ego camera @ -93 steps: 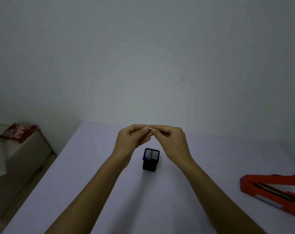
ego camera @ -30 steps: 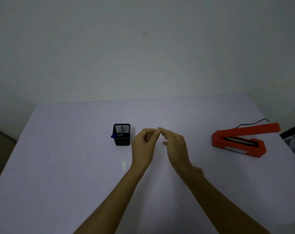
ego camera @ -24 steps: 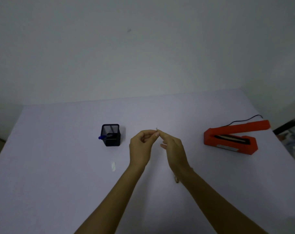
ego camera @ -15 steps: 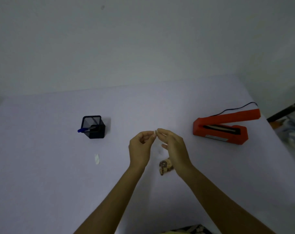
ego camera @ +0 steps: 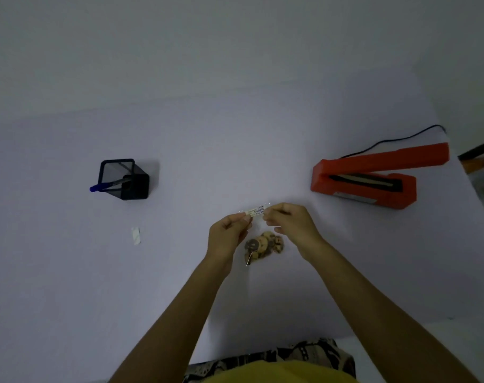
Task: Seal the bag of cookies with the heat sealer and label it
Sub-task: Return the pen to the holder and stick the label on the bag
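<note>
— What do the hands hold above the table [ego camera: 263,150]?
— The left hand [ego camera: 229,233] and right hand [ego camera: 290,222] pinch opposite ends of a small label [ego camera: 255,211].
— And the bag of cookies [ego camera: 263,246]?
— On the table just below them, the red heat sealer [ego camera: 373,178] open, well to the right.

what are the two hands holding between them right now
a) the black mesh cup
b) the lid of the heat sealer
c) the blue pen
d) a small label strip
d: the left hand and right hand each pinch one end of a small label strip above the bag of cookies; the blue pen sits in the black mesh cup, and the heat sealer lies untouched to the right.
</note>
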The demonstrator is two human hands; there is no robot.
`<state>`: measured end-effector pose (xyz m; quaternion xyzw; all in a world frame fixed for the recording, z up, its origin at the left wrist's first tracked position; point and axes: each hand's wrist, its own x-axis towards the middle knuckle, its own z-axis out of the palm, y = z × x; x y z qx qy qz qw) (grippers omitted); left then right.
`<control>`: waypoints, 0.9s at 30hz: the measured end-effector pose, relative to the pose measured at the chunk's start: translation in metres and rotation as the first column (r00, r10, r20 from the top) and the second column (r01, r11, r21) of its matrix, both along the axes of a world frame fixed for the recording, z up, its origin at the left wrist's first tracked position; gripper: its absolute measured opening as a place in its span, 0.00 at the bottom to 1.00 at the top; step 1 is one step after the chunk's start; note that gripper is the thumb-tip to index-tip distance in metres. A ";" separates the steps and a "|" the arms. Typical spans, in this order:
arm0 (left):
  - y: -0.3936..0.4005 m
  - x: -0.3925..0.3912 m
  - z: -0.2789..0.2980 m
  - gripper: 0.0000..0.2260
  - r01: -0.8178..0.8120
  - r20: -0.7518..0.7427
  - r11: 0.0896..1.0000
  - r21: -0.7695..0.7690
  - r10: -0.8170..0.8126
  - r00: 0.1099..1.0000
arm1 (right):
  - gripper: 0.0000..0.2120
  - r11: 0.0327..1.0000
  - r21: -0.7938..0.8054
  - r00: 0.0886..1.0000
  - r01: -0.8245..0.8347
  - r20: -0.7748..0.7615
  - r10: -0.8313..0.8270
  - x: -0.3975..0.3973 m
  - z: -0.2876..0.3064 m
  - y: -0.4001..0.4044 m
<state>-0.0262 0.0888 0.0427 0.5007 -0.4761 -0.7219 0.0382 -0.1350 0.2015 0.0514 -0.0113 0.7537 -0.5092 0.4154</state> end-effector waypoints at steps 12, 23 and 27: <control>-0.007 -0.004 -0.046 0.04 0.225 0.270 0.929 -0.295 -0.145 0.952 | 0.04 0.937 0.297 0.953 -0.182 -0.180 0.243 -0.002 -0.052 -0.010; -0.007 -0.013 -0.058 0.05 0.474 0.495 0.793 -0.383 -0.257 0.830 | 0.09 0.845 0.468 0.868 -0.259 -0.271 0.416 0.000 -0.070 -0.020; -0.003 -0.016 -0.058 0.06 0.474 0.522 0.786 -0.398 -0.231 0.821 | 0.13 0.839 0.476 0.859 -0.264 -0.280 0.429 0.000 -0.073 -0.022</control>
